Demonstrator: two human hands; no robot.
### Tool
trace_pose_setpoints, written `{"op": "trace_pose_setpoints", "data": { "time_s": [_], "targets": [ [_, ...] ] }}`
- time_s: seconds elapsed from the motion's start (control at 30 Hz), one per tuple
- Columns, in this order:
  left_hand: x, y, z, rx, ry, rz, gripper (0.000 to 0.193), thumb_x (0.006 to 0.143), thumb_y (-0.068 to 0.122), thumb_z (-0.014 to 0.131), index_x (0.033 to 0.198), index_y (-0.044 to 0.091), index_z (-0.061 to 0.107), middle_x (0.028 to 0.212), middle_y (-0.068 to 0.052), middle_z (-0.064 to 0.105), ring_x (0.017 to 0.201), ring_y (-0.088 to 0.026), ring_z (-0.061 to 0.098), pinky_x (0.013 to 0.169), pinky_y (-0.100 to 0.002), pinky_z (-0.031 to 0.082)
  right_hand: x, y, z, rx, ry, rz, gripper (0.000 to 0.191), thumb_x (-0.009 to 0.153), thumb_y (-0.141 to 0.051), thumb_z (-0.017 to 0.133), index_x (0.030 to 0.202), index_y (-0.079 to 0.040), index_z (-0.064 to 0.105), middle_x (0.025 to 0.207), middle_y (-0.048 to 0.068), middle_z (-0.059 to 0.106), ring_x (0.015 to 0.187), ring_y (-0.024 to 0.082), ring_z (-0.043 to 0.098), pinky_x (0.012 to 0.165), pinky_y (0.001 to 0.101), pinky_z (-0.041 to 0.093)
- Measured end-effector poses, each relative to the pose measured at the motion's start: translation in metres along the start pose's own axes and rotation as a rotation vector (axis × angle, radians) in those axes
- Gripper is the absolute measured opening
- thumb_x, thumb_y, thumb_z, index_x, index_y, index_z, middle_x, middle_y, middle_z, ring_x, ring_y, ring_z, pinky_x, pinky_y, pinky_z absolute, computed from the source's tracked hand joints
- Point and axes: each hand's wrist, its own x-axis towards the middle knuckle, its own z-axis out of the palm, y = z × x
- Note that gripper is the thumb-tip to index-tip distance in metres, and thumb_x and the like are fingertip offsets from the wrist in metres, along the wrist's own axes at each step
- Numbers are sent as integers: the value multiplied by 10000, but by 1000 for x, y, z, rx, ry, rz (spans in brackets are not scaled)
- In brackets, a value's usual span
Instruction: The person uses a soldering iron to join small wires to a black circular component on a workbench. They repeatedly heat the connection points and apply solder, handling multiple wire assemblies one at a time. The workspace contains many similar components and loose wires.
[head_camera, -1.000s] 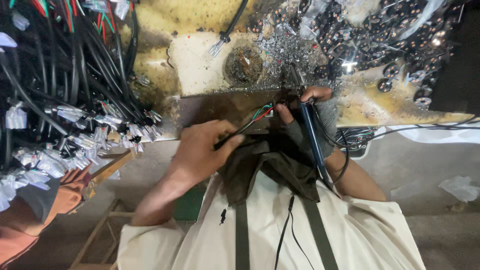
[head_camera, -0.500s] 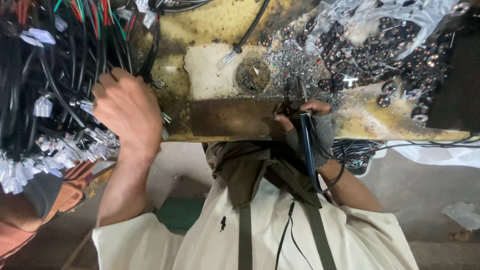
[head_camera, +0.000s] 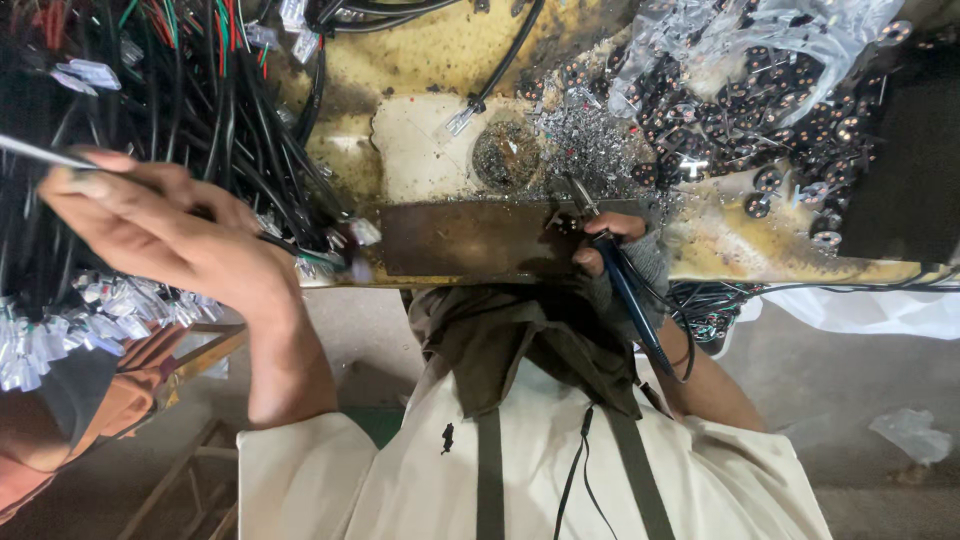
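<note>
While the stained yellow surface (head_camera: 440, 60) carries a heap of black cables (head_camera: 190, 110) and a bag of small dark round parts (head_camera: 760, 90), the left hand (head_camera: 160, 235) reaches into the cables, fingers pinching a thin wire (head_camera: 40, 153). The right hand (head_camera: 620, 255) grips a blue-handled soldering iron (head_camera: 625, 285), tip resting near the brown plate (head_camera: 460, 238).

Small electronics workshop, stained yellow workbench (head_camera: 430, 60), bundles of black cables (head_camera: 200, 110), soldering iron (head_camera: 620, 275), solder scraps (head_camera: 590, 135), bag of small round parts (head_camera: 760, 90)
</note>
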Motion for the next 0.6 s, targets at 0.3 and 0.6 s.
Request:
{"op": "trace_pose_setpoints", "data": {
  "time_s": [0.3,0.6],
  "targets": [
    [-92,18,36,-588,-159,-729,238,1163,283,497,1035,89,549,663,23,483,415,-68,321,337,-271,210,8,0,2,152,-98,64,402,1010,13,708,1153,-79,344,1015,100,733,775,123,669,715,226,513],
    [-189,-9,41,-154,-1232,-821,385,1126,360,410,949,48,550,697,-29,537,630,-136,535,590,-312,452,24,-26,-9,626,22,231,455,1042,49,660,1200,-149,282,1084,193,682,968,233,750,768,331,644]
  ]
}}
